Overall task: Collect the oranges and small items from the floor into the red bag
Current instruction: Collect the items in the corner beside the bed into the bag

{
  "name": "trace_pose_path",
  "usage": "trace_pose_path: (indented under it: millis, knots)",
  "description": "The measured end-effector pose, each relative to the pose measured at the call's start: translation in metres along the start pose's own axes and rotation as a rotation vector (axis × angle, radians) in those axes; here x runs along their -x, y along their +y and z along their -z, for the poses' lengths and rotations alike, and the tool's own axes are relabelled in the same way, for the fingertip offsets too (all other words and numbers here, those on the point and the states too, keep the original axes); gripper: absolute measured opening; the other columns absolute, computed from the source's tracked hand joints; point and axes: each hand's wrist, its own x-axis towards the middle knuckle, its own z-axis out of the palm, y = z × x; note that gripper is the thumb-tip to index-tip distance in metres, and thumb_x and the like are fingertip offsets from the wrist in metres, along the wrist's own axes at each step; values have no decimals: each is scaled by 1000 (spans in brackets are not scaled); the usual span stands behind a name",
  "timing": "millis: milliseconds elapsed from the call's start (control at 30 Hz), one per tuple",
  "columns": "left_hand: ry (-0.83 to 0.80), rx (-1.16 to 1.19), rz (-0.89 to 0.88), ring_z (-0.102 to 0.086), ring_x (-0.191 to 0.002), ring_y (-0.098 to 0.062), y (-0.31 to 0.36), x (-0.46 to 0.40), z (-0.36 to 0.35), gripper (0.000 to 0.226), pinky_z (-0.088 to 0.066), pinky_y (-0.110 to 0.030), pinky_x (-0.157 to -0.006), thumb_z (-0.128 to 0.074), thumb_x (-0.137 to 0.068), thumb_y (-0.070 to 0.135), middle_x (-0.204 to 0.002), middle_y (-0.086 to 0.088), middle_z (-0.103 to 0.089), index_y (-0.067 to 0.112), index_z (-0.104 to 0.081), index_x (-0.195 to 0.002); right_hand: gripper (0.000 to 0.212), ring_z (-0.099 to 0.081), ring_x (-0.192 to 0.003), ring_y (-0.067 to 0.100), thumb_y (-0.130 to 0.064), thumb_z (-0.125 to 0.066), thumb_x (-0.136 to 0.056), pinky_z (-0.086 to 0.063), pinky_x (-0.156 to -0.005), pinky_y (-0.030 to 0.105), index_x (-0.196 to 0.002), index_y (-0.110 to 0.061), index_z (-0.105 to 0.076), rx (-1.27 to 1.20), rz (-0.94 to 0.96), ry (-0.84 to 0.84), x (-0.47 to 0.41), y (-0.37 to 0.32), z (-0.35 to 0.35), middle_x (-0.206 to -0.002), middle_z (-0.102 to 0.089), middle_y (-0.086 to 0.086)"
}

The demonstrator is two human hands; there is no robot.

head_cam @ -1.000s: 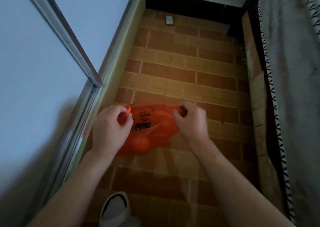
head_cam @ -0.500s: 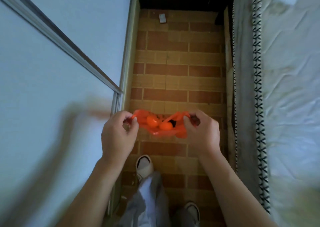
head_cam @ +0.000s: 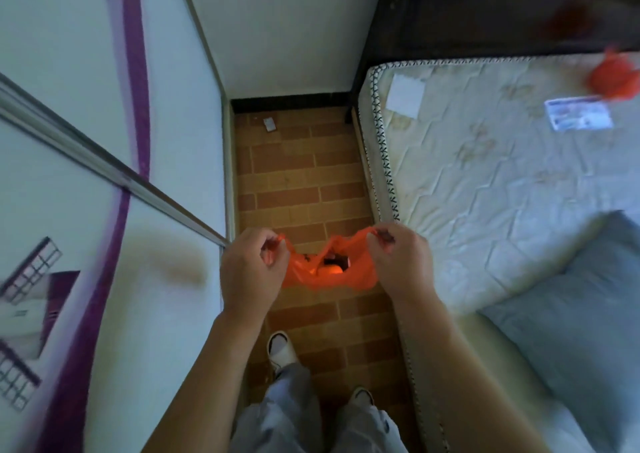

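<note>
The red plastic bag hangs in the air between my hands, above the brick-patterned floor. My left hand pinches its left handle and my right hand pinches its right handle, pulling the mouth apart. Through the opening an orange shows inside, with something dark beside it. A small pale flat item lies on the floor near the far wall.
A sliding wardrobe door lines the left side of the narrow floor strip. A bare mattress fills the right, with a blue pillow, a card and another red bag on it. My feet stand below the bag.
The bag has been lifted off the floor and I have stood up. The view has pulled back, showing the mattress and wardrobe. Both hands still hold the handles.
</note>
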Motion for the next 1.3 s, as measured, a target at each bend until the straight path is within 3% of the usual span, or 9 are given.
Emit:
trace_pose_path:
  millis: [67, 167, 400, 533, 833, 1000, 1300]
  knots:
    - [8, 2, -47, -62, -82, -7, 20, -9, 23, 39, -54, -20, -75, -50, -97, 53, -93, 4, -71, 19, -69, -101, 8, -67, -79, 15, -23, -72, -90, -50, -70, 28, -96, -23, -77, 4, 20, 61, 2, -22, 28, -86, -73, -8]
    - [46, 9, -113, -64, -86, -10, 45, -26, 49, 29, -60, -31, -78, -59, -98, 47, -95, 4, -71, 21, -70, -103, 8, -65, -82, 10, -23, -72, -89, -53, -73, 30, -95, -25, -76, -36, 25, 148, 7, -49, 66, -89, -72, -11]
    - [102, 138, -176, -64, -91, -11, 100, -75, 77, 32, -55, -27, -79, -59, -96, 49, -99, 5, -69, 21, -72, -104, 7, -64, -79, 6, -22, -71, -88, -54, -74, 31, -89, -29, -74, -123, 5, 266, -15, -83, 122, -82, -70, -13]
    - [143, 152, -189, -65, -90, -14, 120, -104, 79, 19, -57, -29, -79, -67, -97, 37, -99, 2, -69, 20, -71, -104, 5, -63, -78, 5, -22, -70, -90, -52, -71, 28, -88, -26, -74, -153, 53, 310, -51, -98, 141, -80, -69, -13]
    - [254, 134, -95, -66, -88, -14, 153, -190, 70, 6, -58, -29, -77, -73, -94, 24, -94, 4, -70, 23, -70, -100, 7, -65, -79, 4, -23, -70, -90, -57, -74, 35, -87, -28, -73, -250, 142, 215, -176, -109, 149, -79, -70, -14]
    - [319, 60, -90, -66, -85, -13, 180, -241, 63, 5, -57, -27, -76, -75, -92, 17, -89, 3, -70, 16, -72, -96, 10, -65, -76, 2, -23, -70, -91, -56, -71, 31, -84, -30, -72, -283, 183, 149, -249, -120, 160, -76, -70, -16]
    - [393, 33, -8, -68, -86, -15, 185, -301, 50, 12, -59, -30, -76, -76, -91, 24, -93, 1, -73, 15, -73, -100, 11, -66, -78, 3, -22, -73, -91, -54, -70, 28, -87, -32, -73, -337, 180, 81, -327, -130, 154, -79, -71, -16]
